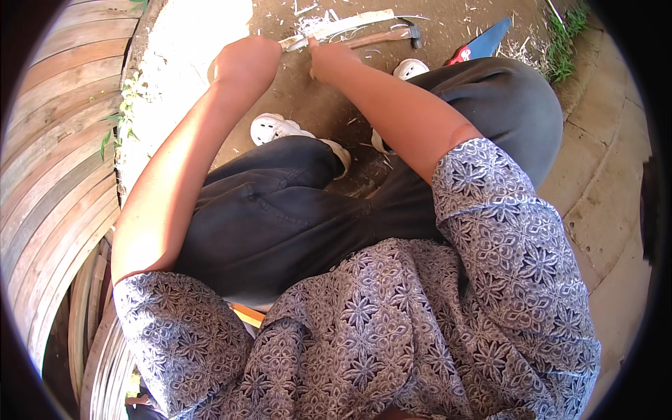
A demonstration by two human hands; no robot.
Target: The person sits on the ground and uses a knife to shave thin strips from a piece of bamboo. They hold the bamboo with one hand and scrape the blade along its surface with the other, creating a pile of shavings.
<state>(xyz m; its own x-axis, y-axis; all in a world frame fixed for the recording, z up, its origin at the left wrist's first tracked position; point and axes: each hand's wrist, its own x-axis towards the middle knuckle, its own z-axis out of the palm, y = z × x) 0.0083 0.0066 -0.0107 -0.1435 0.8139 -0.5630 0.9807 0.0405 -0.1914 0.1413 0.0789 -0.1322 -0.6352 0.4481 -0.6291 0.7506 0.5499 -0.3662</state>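
Evidently, the pale strip (353,24) lies at the top centre of the frame; the left hand (246,61) is curled, its grip seemingly closed on the strip's left end; the right hand (332,61) sits against it just rightward, though I cannot tell how its grip stands, the fingers being hidden; a hammer (381,38) lies beside the strip on the brown ground (297,91).

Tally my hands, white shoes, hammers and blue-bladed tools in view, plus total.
Hands: 2 (left hand, right hand)
White shoes: 2, both partly hidden
Hammer: 1
Blue-bladed tool: 1, red on its handle end
Total: 6
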